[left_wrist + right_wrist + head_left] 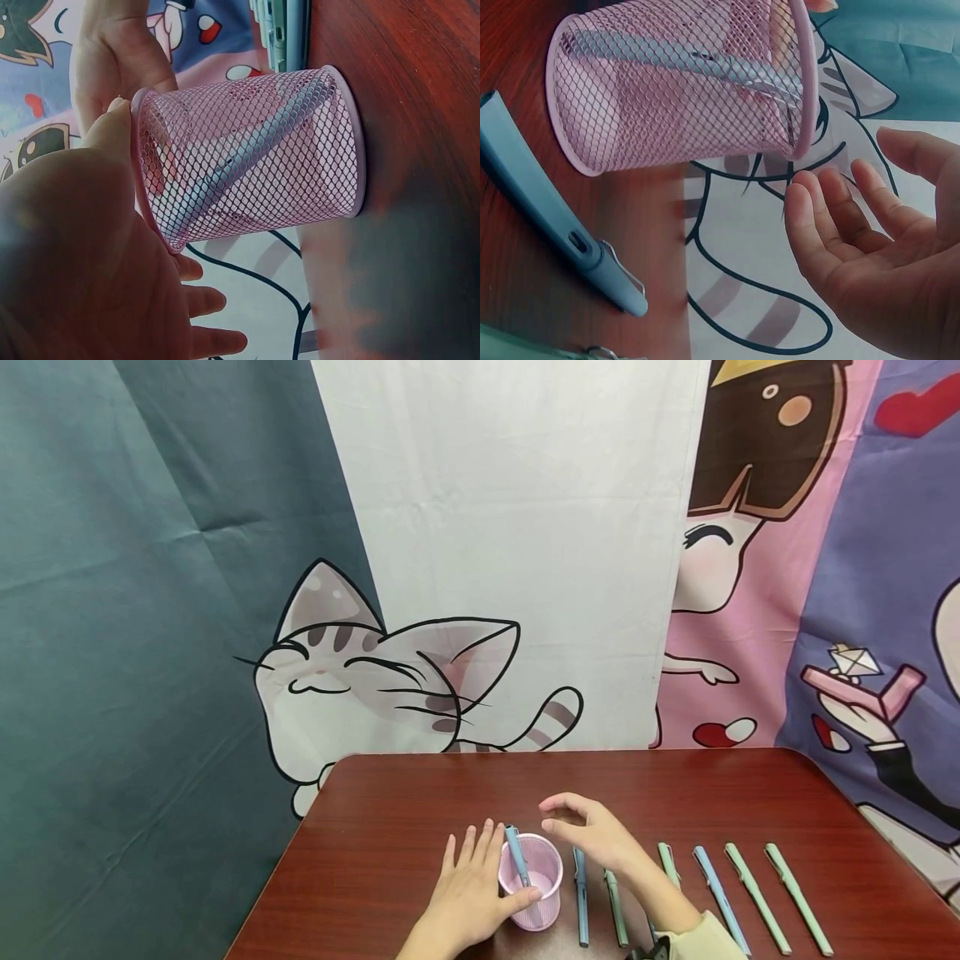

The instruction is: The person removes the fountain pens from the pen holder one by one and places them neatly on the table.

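Observation:
A pink mesh pen holder [551, 893] stands upright on the table, with one blue pen [516, 853] leaning inside it. My left hand [468, 893] rests against the holder's left side, fingers straight and spread, thumb lying at the near rim. In the left wrist view that thumb [112, 124] touches the rim. Just right of the holder and higher, my right hand [600, 837] hovers with loosely bent fingers and nothing in them. The right wrist view shows its fingertips apart from the rim. A second blue pen [544, 195] lies on the table nearest the holder.
Several green and blue pens lie in a row to the right on the brown table [390, 827], among them a green pen [798, 897] at the far end. My right forearm covers part of the row. A cloth printed with cartoons [525, 527] hangs behind the table.

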{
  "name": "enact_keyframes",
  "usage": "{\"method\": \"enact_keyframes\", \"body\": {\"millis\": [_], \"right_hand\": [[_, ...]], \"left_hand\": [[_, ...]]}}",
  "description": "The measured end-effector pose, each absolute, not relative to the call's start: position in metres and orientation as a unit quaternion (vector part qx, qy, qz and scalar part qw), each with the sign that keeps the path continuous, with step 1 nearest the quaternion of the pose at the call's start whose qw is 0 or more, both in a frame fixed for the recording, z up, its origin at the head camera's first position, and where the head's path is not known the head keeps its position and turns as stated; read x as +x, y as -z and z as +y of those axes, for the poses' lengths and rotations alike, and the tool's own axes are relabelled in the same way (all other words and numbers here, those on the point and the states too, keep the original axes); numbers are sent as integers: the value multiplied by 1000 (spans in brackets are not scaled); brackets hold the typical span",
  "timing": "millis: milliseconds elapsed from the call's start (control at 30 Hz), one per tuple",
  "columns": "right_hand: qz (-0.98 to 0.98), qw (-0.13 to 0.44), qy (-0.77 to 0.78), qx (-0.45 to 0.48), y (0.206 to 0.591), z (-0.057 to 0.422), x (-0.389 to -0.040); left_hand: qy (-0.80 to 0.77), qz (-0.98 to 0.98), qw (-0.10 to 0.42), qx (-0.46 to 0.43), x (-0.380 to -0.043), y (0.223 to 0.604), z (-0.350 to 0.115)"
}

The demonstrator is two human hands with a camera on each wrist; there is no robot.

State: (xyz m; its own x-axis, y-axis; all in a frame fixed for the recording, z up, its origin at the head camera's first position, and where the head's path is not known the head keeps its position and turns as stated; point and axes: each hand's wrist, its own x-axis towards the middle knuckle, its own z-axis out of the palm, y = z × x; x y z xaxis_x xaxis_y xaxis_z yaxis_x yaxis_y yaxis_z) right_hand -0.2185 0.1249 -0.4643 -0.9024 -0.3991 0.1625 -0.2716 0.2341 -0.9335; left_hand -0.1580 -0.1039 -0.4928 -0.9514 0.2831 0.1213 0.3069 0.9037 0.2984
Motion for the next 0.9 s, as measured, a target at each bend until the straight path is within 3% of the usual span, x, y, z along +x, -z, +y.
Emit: {"method": "enact_keyframes", "body": {"millis": [900], "right_hand": [[788,52,567,-236,479,90,-225]], "left_hand": [[151,-976,29,-156,-157,490,-104]]}}
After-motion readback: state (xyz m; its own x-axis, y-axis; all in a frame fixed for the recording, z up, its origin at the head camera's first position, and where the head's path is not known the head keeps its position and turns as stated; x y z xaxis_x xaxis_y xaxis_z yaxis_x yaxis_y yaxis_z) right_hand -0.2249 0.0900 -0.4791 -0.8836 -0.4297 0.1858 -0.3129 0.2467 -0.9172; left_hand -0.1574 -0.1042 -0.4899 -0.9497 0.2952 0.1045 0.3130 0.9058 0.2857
